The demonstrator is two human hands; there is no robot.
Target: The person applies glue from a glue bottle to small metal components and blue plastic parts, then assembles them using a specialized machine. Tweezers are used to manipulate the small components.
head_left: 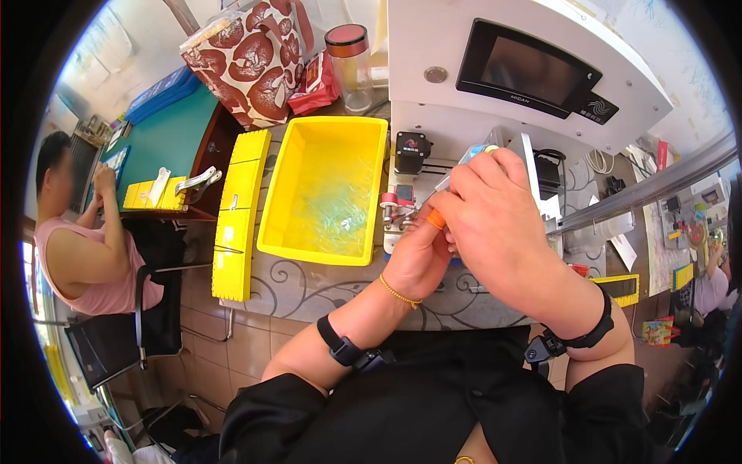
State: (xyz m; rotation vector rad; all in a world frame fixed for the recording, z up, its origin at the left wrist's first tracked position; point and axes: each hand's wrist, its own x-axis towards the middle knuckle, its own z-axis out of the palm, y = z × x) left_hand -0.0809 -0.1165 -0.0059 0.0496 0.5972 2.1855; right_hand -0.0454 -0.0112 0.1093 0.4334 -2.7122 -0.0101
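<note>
My two hands meet in front of a small white machine (pixel 464 122). My left hand (pixel 417 259), with a gold bracelet at its wrist, has its fingers closed and partly hidden behind the right. An orange band (pixel 437 219) shows where the fingertips meet. My right hand (pixel 498 220) is curled over from the right, its fingers bent. A clear piece with blue and yellow at its top (pixel 478 151) stands out just behind the right fingers; whether they grip it I cannot tell. What the fingertips pinch is hidden. A black motor block (pixel 412 152) sits left of them.
A yellow bin (pixel 278 224) with thin, clear greenish pieces stands left of my hands. Beside it lies a long yellow strip-shaped case (pixel 236 213). Behind are a lidded jar (pixel 352 69) and a patterned bag (pixel 251 62). A person in pink (pixel 100 247) sits at far left.
</note>
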